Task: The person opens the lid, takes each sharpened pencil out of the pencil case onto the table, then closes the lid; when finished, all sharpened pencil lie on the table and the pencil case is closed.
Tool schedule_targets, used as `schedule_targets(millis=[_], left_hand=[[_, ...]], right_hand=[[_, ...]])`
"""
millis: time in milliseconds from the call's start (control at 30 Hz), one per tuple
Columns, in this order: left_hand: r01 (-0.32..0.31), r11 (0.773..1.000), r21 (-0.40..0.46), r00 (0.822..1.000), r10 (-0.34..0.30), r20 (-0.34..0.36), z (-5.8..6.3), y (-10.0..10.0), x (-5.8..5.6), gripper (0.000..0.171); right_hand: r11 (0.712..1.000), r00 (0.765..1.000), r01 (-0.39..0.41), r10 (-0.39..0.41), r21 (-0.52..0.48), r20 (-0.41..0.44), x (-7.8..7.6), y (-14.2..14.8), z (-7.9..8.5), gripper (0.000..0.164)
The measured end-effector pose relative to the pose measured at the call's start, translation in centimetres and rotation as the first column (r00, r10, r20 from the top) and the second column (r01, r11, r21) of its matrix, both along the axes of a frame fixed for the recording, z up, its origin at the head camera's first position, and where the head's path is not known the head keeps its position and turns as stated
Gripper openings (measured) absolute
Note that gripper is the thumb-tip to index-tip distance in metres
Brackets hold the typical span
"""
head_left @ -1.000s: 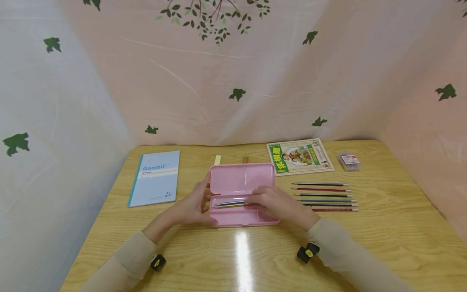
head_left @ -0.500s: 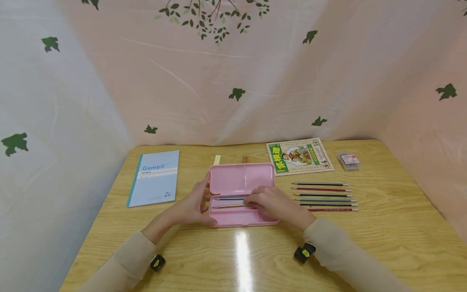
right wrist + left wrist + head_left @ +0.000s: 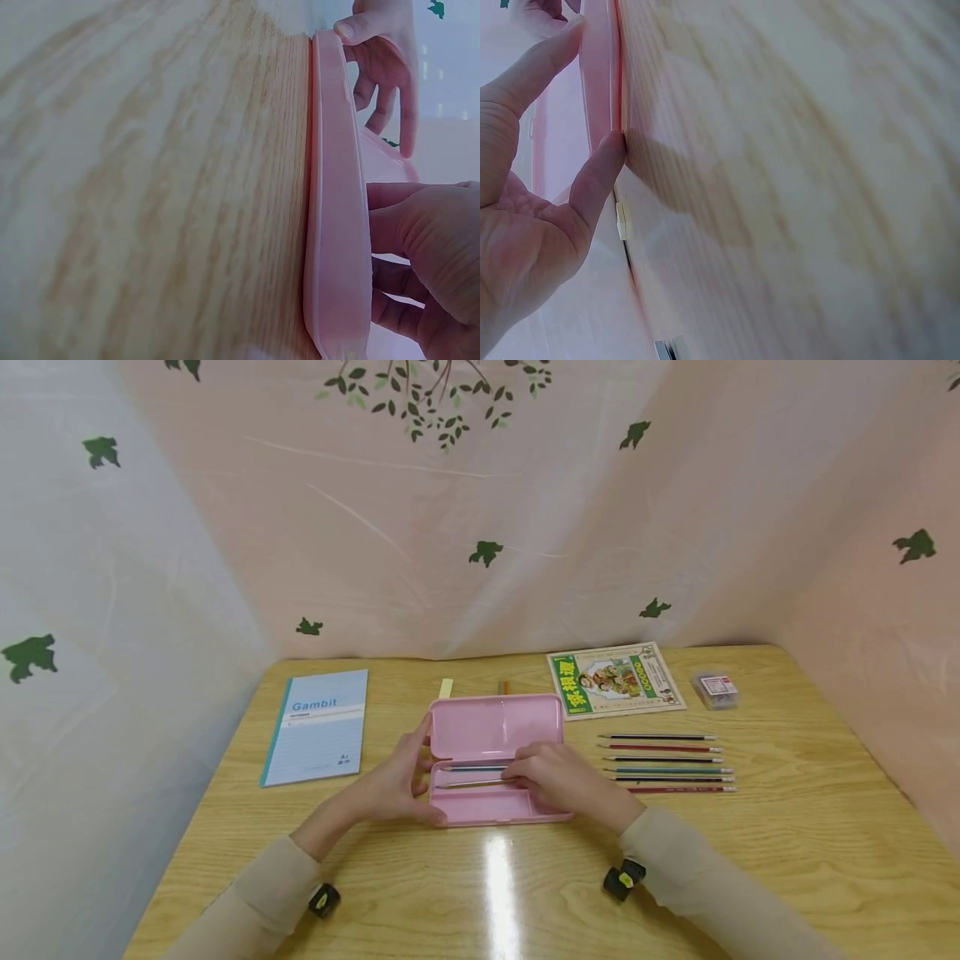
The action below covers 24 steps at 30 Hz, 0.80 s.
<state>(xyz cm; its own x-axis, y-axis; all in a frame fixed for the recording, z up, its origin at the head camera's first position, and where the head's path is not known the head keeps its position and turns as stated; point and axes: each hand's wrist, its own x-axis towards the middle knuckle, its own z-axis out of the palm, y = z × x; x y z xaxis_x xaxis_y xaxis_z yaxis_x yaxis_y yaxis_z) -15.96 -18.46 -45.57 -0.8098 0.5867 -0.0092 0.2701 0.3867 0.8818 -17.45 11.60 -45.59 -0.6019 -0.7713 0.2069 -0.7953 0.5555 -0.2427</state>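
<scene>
A pink pencil case (image 3: 480, 808) stands on the table with its lid (image 3: 480, 727) raised. Its back compartment holds a dark blue pencil (image 3: 472, 768) and, in front of that, a gold-brown pencil (image 3: 468, 784). My right hand (image 3: 566, 782) reaches into the case and pinches the gold-brown pencil near its right end; the fingers hide the right ends of both pencils. At the case's left end my left hand (image 3: 393, 781) is spread, thumb at the front corner and fingers by the lid. In the left wrist view, fingertips (image 3: 613, 142) touch the case's edge.
To the right lie several pencils (image 3: 663, 759) in a row. Behind them are an illustrated booklet (image 3: 615, 681) and a small clear box (image 3: 717, 691). A blue notebook (image 3: 315, 727) lies at left. A yellow strip (image 3: 447, 687) and a small brown item (image 3: 504, 687) lie behind the lid.
The two pencils lay close together in the case a second ago; now they lie apart, the dark blue one further back. My right hand has shifted slightly left. The left hand stays put.
</scene>
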Motion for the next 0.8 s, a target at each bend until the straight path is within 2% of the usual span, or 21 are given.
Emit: schedule_targets(millis=[367,533,800], left_hand=[[-0.011,1.0,0.019,1.0,0.01,0.026,0.15,0.11,0.03,0.149],[-0.015,1.0,-0.002,1.0,0.015,0.021,0.36,0.12,-0.04,0.149],[-0.026,0.999,-0.043,1.0,0.026,-0.001,0.24,0.13,0.01,0.148]], right_hand=[[1.0,0.999,-0.007,0.006,-0.026,-0.032,-0.23,-0.11,-0.05,0.019],[1.0,0.999,0.008,-0.009,-0.016,-0.043,-0.31,-0.2,-0.19,0.019],[1.0,1.0,0.013,-0.013,-0.002,-0.011,-0.2,-0.2,-0.18,0.018]])
